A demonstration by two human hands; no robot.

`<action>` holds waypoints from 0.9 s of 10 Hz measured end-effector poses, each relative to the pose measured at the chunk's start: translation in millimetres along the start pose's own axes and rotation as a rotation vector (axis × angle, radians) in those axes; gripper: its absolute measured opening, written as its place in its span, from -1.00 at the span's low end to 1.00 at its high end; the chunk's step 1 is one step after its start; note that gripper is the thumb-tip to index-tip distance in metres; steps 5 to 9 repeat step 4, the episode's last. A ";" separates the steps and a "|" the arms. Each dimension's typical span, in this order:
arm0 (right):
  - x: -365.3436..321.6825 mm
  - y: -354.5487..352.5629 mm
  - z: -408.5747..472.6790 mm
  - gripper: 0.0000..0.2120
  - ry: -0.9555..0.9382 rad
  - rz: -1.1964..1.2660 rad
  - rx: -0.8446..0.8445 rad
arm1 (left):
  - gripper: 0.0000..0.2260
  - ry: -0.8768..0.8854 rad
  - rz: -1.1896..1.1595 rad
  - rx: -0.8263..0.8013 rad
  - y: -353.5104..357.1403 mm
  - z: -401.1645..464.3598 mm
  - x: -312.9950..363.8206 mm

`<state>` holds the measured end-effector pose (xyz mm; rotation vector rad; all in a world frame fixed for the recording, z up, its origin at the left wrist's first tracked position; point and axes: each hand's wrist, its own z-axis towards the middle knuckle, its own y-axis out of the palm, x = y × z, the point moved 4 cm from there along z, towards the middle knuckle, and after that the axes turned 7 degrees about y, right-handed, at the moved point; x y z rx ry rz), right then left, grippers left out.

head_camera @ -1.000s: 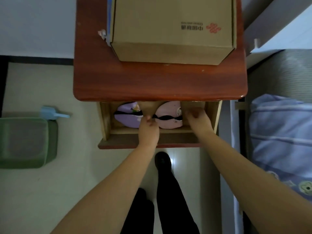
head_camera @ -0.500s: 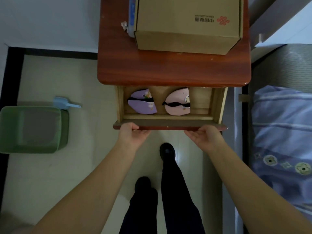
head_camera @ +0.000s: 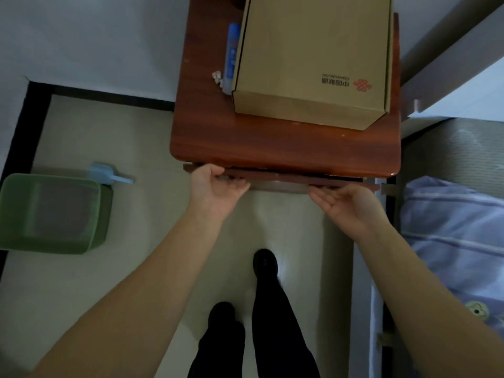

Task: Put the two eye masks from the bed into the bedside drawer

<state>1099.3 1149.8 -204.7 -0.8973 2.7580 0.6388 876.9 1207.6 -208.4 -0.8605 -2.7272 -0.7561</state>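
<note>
The bedside drawer [head_camera: 278,179] is pushed in under the red-brown top of the nightstand [head_camera: 245,148]; only its front edge shows as a thin strip. Both eye masks are hidden from view. My left hand [head_camera: 215,189] curls over the left part of the drawer front, thumb on top. My right hand [head_camera: 346,203] lies palm up with its fingers flat against the right part of the front, holding nothing.
A cardboard box [head_camera: 313,58] and a blue tube [head_camera: 231,53] sit on the nightstand. A green bin [head_camera: 49,214] and a blue scoop [head_camera: 103,173] stand on the floor at left. The bed with a striped blue cover [head_camera: 452,236] is at right. My legs [head_camera: 261,309] are below.
The drawer was open with the purple and pink masks lying inside. Both hands left the masks, moved to the drawer front and pushed it in; the masks are now out of sight.
</note>
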 end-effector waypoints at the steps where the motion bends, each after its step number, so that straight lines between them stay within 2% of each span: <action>1: -8.3 3.7 16.0 -0.61 -0.018 0.003 -0.021 | -0.61 -0.006 -0.012 -0.048 13.4 15.1 6.2; 3: 7.3 -7.7 40.0 -0.52 -0.032 0.229 -0.049 | -0.72 0.000 0.006 -0.121 3.2 29.6 0.3; 4: 17.9 -13.3 36.9 -0.51 -0.007 0.100 -0.054 | -0.68 0.018 0.193 -0.075 -15.8 30.1 -2.5; 9: 17.9 -13.3 36.9 -0.51 -0.007 0.100 -0.054 | -0.68 0.018 0.193 -0.075 -15.8 30.1 -2.5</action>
